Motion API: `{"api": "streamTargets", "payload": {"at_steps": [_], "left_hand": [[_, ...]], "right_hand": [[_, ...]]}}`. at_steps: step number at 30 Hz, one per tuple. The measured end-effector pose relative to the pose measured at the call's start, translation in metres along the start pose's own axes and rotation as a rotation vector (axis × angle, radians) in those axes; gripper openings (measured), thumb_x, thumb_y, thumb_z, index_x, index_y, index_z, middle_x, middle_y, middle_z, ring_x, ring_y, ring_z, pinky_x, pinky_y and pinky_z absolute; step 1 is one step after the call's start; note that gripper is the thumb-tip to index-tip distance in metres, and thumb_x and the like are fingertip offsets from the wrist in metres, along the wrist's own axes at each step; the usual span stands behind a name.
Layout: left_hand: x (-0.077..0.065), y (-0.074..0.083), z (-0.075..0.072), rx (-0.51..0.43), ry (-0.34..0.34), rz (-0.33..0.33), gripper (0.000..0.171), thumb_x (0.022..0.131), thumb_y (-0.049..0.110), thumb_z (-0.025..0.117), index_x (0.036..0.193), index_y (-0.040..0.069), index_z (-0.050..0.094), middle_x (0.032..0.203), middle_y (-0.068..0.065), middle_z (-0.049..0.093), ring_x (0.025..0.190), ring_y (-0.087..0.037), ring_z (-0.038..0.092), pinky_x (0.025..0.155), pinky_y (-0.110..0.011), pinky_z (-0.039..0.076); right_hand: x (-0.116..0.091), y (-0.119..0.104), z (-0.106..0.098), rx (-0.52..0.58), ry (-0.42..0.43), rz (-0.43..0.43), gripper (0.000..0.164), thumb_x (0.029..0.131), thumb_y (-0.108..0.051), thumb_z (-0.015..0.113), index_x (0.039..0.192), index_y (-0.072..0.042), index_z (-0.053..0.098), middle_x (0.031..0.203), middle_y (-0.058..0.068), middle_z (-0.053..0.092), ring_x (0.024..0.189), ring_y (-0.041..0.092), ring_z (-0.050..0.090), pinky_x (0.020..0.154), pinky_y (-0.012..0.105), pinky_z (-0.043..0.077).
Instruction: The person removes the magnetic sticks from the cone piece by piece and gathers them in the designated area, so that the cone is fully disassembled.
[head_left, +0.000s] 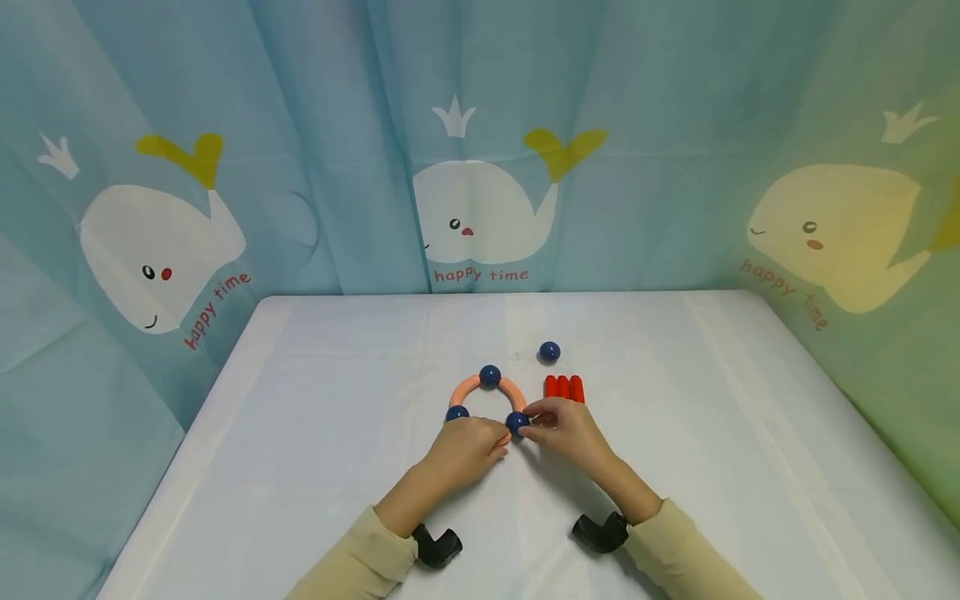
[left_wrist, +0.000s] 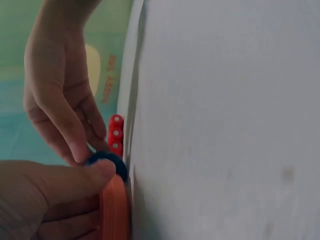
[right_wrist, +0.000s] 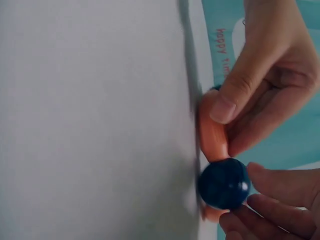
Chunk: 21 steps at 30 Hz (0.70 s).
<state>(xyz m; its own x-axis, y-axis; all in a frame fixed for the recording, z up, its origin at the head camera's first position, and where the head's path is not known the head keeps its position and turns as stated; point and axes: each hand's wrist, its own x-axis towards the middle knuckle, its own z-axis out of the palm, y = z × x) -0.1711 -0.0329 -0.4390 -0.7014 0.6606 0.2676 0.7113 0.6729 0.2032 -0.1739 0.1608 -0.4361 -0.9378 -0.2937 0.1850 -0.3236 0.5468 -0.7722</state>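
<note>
A toy ring of curved orange pieces and blue balls lies on the desk, roughly midway between its left and right edges, as a person's left hand pinches one orange piece and the right hand grips the adjoining blue ball between thumb and fingers. Three red sticks lie side by side beyond the right hand, with a loose blue ball nearer the far edge, behind which hangs a whale-print curtain.
</note>
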Motion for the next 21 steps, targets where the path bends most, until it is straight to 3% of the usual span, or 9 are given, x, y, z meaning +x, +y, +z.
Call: {"api": "streamTargets", "payload": {"at_steps": [8, 14, 21], "left_hand": [[-0.001, -0.002, 0.003, 0.008, 0.012, -0.008, 0.019, 0.079, 0.018, 0.073, 0.070, 0.017, 0.057, 0.059, 0.010, 0.045, 0.054, -0.005, 0.043, 0.050, -0.020, 0.034], [-0.001, -0.004, 0.004, 0.001, 0.046, 0.014, 0.020, 0.086, 0.020, 0.066, 0.067, 0.015, 0.060, 0.057, 0.009, 0.048, 0.052, -0.005, 0.045, 0.050, -0.020, 0.034], [-0.003, 0.001, 0.003, -0.037, 0.023, 0.013, 0.015, 0.087, 0.021, 0.065, 0.074, 0.014, 0.067, 0.059, 0.009, 0.052, 0.054, -0.004, 0.046, 0.051, -0.019, 0.036]], "right_hand": [[0.000, 0.000, 0.011, -0.010, 0.025, 0.009, 0.030, 0.069, -0.007, 0.080, 0.094, 0.002, 0.068, 0.088, 0.008, 0.067, 0.075, 0.020, 0.066, 0.070, 0.032, 0.053], [0.005, -0.006, 0.016, -0.080, 0.089, 0.051, 0.029, 0.067, -0.006, 0.081, 0.092, 0.002, 0.070, 0.087, 0.007, 0.067, 0.076, 0.020, 0.066, 0.072, 0.033, 0.053], [0.009, -0.006, 0.016, -0.148, 0.100, 0.084, 0.029, 0.067, -0.007, 0.081, 0.092, 0.003, 0.070, 0.088, 0.009, 0.068, 0.079, 0.023, 0.064, 0.071, 0.036, 0.052]]}}
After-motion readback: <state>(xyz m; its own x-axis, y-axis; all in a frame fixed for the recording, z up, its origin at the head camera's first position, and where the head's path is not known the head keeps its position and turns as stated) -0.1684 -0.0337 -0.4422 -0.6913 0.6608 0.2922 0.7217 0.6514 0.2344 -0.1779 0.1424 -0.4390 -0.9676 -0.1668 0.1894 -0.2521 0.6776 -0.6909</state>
